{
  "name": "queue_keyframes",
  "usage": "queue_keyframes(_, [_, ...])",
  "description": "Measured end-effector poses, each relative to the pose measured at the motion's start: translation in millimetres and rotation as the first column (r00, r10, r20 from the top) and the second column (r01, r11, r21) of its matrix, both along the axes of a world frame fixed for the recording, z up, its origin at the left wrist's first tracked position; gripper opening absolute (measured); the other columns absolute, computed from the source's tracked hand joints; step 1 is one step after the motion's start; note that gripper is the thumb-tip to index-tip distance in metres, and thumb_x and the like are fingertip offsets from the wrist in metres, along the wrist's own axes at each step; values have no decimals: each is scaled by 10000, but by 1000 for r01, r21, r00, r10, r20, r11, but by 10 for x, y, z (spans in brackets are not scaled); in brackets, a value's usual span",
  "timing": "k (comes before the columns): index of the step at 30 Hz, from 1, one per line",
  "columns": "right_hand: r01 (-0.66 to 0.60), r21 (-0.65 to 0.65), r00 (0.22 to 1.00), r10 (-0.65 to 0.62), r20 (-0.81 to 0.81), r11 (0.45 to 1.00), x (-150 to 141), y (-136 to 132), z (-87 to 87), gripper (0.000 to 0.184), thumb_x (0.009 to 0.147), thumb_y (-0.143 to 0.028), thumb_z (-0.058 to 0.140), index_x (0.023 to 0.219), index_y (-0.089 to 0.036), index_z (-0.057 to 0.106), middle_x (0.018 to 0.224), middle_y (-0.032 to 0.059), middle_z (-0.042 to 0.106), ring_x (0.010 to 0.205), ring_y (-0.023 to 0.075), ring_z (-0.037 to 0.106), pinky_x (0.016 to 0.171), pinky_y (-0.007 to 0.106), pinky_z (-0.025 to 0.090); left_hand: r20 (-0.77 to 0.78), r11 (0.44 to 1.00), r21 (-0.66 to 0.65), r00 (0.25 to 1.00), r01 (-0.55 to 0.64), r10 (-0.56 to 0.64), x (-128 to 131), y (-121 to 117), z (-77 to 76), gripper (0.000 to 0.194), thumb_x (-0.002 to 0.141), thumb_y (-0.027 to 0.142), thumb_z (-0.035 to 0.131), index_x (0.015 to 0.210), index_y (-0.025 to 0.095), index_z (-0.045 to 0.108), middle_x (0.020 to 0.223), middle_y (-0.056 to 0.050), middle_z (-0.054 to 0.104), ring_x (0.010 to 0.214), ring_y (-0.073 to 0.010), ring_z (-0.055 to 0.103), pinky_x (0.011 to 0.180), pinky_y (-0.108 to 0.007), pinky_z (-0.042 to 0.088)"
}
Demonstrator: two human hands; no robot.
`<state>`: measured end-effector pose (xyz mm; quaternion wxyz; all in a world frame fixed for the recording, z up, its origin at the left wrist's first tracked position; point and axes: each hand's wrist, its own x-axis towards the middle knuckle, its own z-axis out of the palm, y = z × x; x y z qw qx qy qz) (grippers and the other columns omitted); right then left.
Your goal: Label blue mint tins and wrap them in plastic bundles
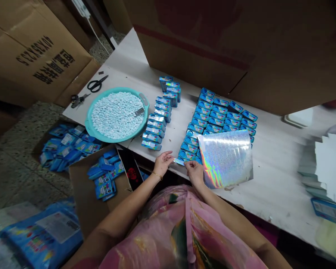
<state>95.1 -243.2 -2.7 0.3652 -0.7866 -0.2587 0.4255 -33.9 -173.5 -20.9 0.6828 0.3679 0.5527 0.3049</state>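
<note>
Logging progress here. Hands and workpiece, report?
Left hand, right hand: both holding small shiny piece. Obstruction: holographic sheet partly covering blue boxes.

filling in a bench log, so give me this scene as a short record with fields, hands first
left hand: pinching one end of a small shiny piece, too small to identify
right hand: fingers at the piece's other end
sheet: holographic sheet, overlapping part of a block of blue containers
bowl: teal bowl of pale pellets
scissors: black-handled scissors on the white table
</note>
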Motion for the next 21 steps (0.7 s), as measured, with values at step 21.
queue_keyframes(21, [-654, -395, 365, 727, 582, 645, 170, -102, 171, 373, 842, -164, 339, 1181, -236, 477, 884, 81, 614, 733, 175, 560, 624, 268, 367, -331, 965, 222, 942, 143, -63, -14, 8, -278, 172, 670, 154, 543, 809, 166, 644, 832, -49, 607, 749, -143, 571, 733, -262, 431])
